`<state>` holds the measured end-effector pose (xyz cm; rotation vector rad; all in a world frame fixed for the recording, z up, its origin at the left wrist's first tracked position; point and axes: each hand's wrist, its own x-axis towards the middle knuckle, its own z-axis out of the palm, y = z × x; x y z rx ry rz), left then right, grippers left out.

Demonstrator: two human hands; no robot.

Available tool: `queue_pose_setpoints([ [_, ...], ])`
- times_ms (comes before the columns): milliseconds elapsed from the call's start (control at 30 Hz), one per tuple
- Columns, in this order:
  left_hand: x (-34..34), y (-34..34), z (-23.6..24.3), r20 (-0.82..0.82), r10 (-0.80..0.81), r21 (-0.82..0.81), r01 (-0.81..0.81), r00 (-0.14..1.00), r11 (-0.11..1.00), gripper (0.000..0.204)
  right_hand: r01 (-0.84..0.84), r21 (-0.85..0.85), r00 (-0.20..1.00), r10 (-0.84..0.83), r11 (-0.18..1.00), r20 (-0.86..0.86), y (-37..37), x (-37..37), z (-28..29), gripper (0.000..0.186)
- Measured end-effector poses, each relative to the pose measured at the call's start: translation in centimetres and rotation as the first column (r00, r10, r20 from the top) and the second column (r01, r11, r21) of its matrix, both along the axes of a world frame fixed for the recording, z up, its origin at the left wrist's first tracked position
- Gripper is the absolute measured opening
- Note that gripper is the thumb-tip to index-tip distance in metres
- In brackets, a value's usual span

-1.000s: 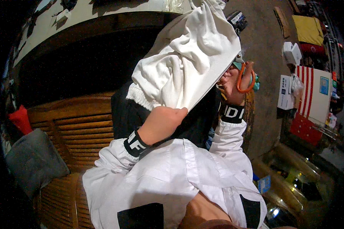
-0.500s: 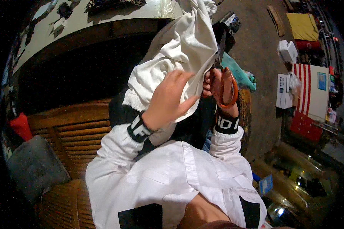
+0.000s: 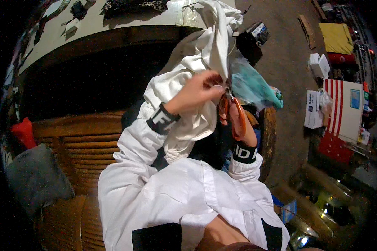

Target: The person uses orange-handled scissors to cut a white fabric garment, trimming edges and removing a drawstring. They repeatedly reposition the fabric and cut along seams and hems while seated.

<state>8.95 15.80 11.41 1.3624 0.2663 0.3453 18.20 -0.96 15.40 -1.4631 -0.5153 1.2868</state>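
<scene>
A crumpled white cloth garment (image 3: pixel 178 69) drapes over my lap and reaches up to the white table's edge. My left hand (image 3: pixel 199 91) is closed on the edge of this garment, fingers bent in a pinch. Right beside it, my right hand (image 3: pixel 234 116) holds scissors (image 3: pixel 240 123) by their orange handles. The blades lie at the cloth edge by my left fingertips, mostly hidden; whether they are parted I cannot tell. A clear and teal plastic bag (image 3: pixel 253 85) lies just beyond my right hand.
A white table (image 3: pixel 100 23) with dark cloth items runs along the far left. Under me is a slatted wooden bench (image 3: pixel 77 144) with a grey cushion (image 3: pixel 37 180) and a red cloth (image 3: pixel 24 133). White boxes (image 3: pixel 313 109) and a striped red-white panel (image 3: pixel 343 108) stand at the right.
My left hand has moved up and right and closed on the cloth edge. The scissors have tilted and come down toward me, their blades now at the cloth. The garment has shifted.
</scene>
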Motion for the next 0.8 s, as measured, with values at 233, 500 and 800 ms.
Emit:
queue_pose_setpoints([
  [233,8.7,11.2,-3.9,0.095,0.319,-0.517,-0.227,0.943,0.825,0.036,0.016,0.103,0.954,0.015,0.995,-0.300,-3.5,-0.9,-3.9,0.041],
  [500,15.7,15.5,-7.0,-0.119,0.590,-0.738,-0.468,0.799,0.485,0.027,-0.203,0.036,0.948,0.206,0.978,-0.242,-7.2,-4.5,-1.6,0.062],
  [800,11.4,14.8,-2.2,0.287,0.530,-0.546,-0.319,0.798,0.775,0.028,-0.244,-0.140,0.958,0.216,0.960,-0.190,-9.8,-5.0,-2.8,0.027],
])
